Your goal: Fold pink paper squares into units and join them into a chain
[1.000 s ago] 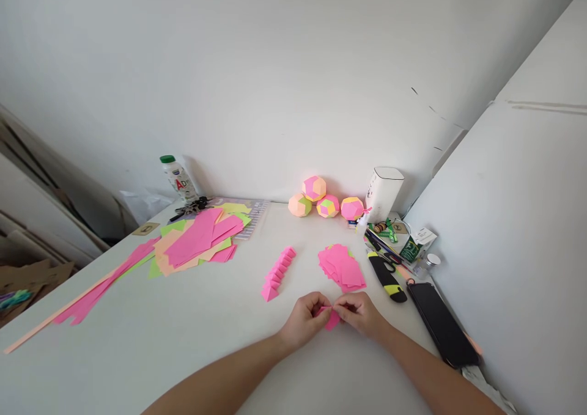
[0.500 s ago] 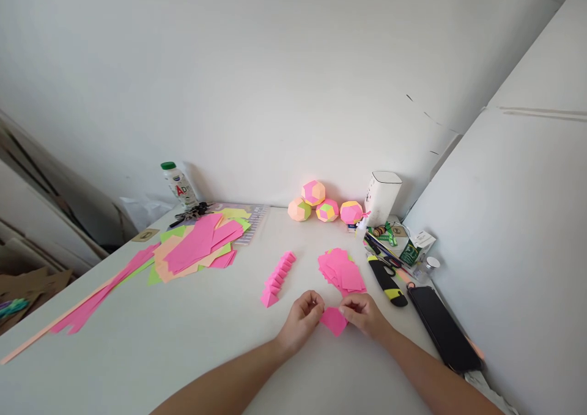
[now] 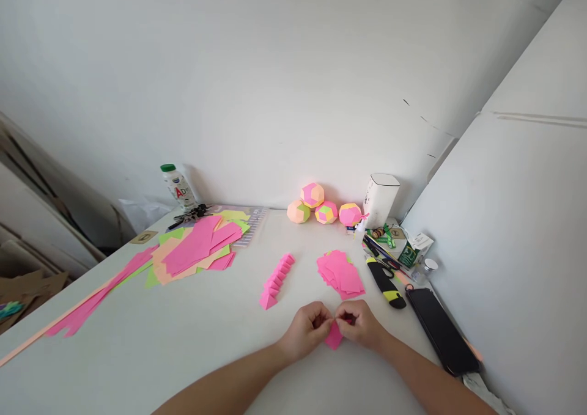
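Between my two hands is a small piece of pink paper (image 3: 334, 338), its lower corner pointing toward me and its upper part hidden by my fingers. My left hand (image 3: 308, 328) pinches it from the left and my right hand (image 3: 360, 324) from the right, the fingertips nearly touching. Just beyond my hands lies a loose pile of pink paper pieces (image 3: 340, 273). A row of folded pink paper pieces (image 3: 277, 282), peaked and nested together, stands on the white table (image 3: 220, 335) to the left.
Paper polyhedron balls (image 3: 312, 195) sit by the wall. Coloured sheets (image 3: 192, 250) and long strips (image 3: 105, 290) cover the left side, near a bottle (image 3: 177, 187). On the right are a utility knife (image 3: 386, 282), a black phone (image 3: 441, 329) and a white container (image 3: 381, 200).
My hands have come closer together and slightly nearer to me. The pink paper between them shows less of its face, with my fingertips now meeting over its top.
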### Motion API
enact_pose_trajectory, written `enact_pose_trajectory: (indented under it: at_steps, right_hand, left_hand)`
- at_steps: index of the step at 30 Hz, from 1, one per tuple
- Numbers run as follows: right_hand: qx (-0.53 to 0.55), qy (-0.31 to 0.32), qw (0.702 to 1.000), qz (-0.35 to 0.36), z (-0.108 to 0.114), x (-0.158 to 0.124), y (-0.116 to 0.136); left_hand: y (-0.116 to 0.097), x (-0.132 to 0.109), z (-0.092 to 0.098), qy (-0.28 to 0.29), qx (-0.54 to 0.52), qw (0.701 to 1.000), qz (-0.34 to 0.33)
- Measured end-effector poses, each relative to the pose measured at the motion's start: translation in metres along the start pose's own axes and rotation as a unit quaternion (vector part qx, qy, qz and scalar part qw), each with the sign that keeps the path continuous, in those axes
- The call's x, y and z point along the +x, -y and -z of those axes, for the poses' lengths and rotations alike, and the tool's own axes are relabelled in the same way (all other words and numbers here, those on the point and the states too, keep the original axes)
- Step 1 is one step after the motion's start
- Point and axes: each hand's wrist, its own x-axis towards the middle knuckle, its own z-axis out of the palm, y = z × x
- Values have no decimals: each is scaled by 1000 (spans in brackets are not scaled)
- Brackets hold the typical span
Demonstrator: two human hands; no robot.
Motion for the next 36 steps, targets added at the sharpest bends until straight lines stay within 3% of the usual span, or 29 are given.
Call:
enact_pose_trajectory:
  at_steps: [8, 13, 18, 23, 27, 32, 36]
  right_hand:
    - [165, -53, 979, -110, 7, 3, 0]
    - [203, -84, 970, -103, 10, 5, 3]
    - [173, -25, 980, -94, 8, 3, -4]
    - [138, -15, 987, -84, 6, 3, -10]
    - [149, -15, 985, -87, 7, 3, -10]
    - [151, -2, 983, -100, 8, 2, -8]
    - [138, -2, 985, -100, 7, 2, -9]
  left_hand:
    - [0, 4, 3, -50, -107, 993, 24]
    - [3, 5, 4, -66, -163, 984, 28]
    - [3, 4, 3, -36, -176, 982, 54]
    - [1, 4, 2, -37, -185, 982, 29]
    - [0, 4, 2, -62, -196, 979, 15]
    - [-2, 3, 5, -121, -98, 988, -17]
    - [2, 4, 6, -107, -115, 986, -56]
